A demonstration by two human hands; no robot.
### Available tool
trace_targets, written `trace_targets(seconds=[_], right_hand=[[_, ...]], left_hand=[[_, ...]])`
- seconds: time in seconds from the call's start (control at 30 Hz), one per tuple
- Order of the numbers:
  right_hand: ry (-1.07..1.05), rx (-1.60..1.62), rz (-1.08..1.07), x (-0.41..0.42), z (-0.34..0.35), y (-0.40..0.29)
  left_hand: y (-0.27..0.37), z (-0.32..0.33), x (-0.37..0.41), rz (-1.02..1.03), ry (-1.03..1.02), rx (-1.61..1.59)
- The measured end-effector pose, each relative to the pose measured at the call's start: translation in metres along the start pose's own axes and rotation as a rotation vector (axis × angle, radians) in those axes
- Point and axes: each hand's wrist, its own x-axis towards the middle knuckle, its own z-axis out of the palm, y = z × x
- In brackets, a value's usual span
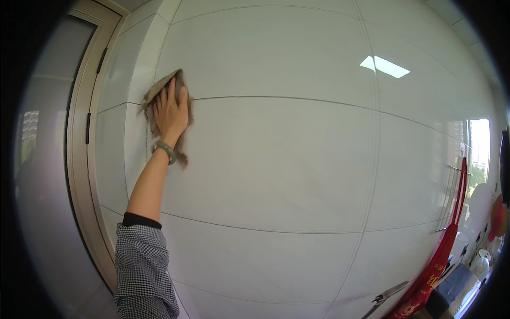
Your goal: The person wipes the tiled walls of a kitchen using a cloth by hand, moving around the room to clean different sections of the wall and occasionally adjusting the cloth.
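My left hand [172, 115] is raised with its palm against a brown-grey cloth [154, 92], pressing it to the glossy white tiled wall [271, 159]. Its fingers point up and the thumb lies toward the right. The cloth has frayed edges; one end hangs down behind the wrist. It lies close to the inner corner where the wall meets a narrow tiled projection [135, 151]. A green bangle [172, 154] circles the wrist, and a checked sleeve [141, 271] covers the forearm. My right hand is out of view.
A door with a glass panel and pale frame [81, 167] stands at left. At lower right hangs a red fabric item [432, 267] with a strap and yellow writing, beside a metal utensil [388, 294]. A wire rack [446, 195] and a cluttered counter [464, 289] are farther right.
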Motion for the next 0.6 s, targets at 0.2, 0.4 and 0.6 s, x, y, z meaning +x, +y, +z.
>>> trace_targets(seconds=[0.2,0.4,0.6], right_hand=[[0.004,-0.036,-0.019,0.017,0.006,-0.004],[0.02,-0.016,-0.029,0.013,-0.004,-0.011],[0.03,0.016,-0.031,0.002,-0.026,-0.025]], left_hand=[[0.029,0.018,0.049,-0.093,-0.042,-0.072],[0.118,0.028,0.059,0.083,-0.048,-0.078],[0.278,0.036,0.003,0.445,-0.121,-0.218]])
